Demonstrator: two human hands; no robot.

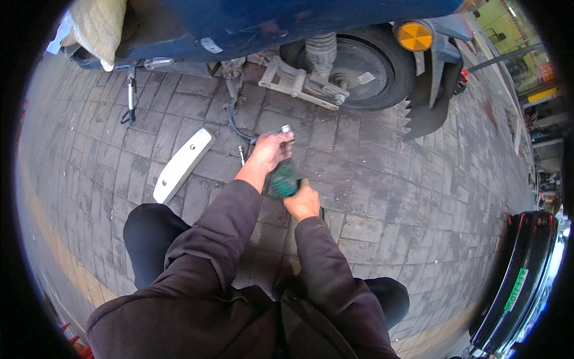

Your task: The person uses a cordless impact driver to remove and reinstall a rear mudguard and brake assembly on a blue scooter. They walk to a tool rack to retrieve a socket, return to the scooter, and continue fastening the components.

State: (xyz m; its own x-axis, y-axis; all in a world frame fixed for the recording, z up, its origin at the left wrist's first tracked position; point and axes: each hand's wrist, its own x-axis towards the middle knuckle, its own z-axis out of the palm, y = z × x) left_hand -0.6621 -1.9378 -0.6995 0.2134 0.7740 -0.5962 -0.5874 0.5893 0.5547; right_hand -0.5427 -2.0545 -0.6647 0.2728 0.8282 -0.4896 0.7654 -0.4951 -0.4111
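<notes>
My right hand [304, 201] is closed around the handle of a green power tool [284, 179], which looks like a cordless impact wrench, slightly blurred. Its front end points away from me, toward the scooter. At that end my left hand [272, 151] has its fingers closed on a short shiny metal socket [286, 128]. Whether the socket is seated on the tool is hidden by the fingers. Just left of my left wrist, a slim metal rod [241, 155] lies on the paving. Beyond my hands is the scooter's rear wheel [359, 72] with its metal swingarm [293, 84].
A blue scooter body [239, 30] spans the far side, with an orange reflector [414, 36] and kickstand [130, 99]. A cable [233, 116] hangs to the ground. A white curved cover [183, 164] lies at left. A black car [514, 281] stands at right.
</notes>
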